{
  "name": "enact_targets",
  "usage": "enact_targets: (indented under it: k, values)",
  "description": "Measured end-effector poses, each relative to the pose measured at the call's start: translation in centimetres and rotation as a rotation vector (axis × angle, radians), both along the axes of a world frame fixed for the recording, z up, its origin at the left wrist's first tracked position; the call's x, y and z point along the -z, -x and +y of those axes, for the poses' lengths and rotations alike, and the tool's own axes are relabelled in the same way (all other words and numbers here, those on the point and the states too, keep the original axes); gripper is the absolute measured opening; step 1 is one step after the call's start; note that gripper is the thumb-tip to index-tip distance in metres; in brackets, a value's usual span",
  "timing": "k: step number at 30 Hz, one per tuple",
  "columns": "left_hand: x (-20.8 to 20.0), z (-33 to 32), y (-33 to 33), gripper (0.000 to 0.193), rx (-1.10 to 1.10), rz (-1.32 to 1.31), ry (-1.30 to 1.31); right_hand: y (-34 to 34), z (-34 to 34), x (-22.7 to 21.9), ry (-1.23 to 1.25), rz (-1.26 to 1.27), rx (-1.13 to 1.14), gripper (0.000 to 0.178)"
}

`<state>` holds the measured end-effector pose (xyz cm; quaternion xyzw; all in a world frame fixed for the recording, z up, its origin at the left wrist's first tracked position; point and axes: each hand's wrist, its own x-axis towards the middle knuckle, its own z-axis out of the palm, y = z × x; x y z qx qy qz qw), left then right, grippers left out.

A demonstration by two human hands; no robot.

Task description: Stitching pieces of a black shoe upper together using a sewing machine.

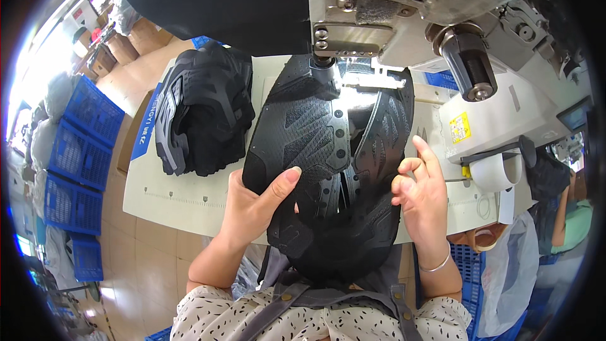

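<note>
A black shoe upper [293,132] with a textured pattern and a row of eyelet holes lies under the sewing machine's needle area [325,69], lit by a bright lamp. My left hand [259,205] grips the upper's left edge, thumb on top and fingers hidden beneath. Beside its right edge is my right hand [421,192], fingers loosely bent and apart, with nothing visible in them; whether a fingertip touches the edge I cannot tell. The near end of the upper hangs over the table edge toward my apron [278,303].
A stack of black and grey shoe uppers [205,110] sits left on the pale table [183,199]. The machine head [404,31] hangs low above the work. Blue crates [76,158] stand at far left. A white roll [495,173] is at right, and another person's arm [560,208] shows beyond.
</note>
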<state>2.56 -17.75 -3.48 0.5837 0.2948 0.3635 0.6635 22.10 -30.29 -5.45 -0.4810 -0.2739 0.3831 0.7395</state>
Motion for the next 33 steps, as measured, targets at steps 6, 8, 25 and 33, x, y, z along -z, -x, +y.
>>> enact_targets:
  k: [6,8,25,33]
  values:
    - [0.1,0.4,-0.3,0.019,0.002,-0.009,-0.043,-3.3,1.1,1.0,0.136,0.034,-0.33,0.038]
    - [0.0,0.6,-0.4,0.02,-0.009,-0.015,-0.036,-2.1,1.2,-0.2,0.018,-0.064,-0.17,0.037]
    - [-0.9,4.4,-2.4,0.021,-0.024,-0.007,-0.062,-1.6,2.7,-1.1,-0.102,-0.101,0.029,0.025]
    - [-1.5,5.1,-3.1,0.024,-0.059,-0.041,-0.112,-3.0,3.7,-1.3,-0.139,-0.106,-0.013,0.022]
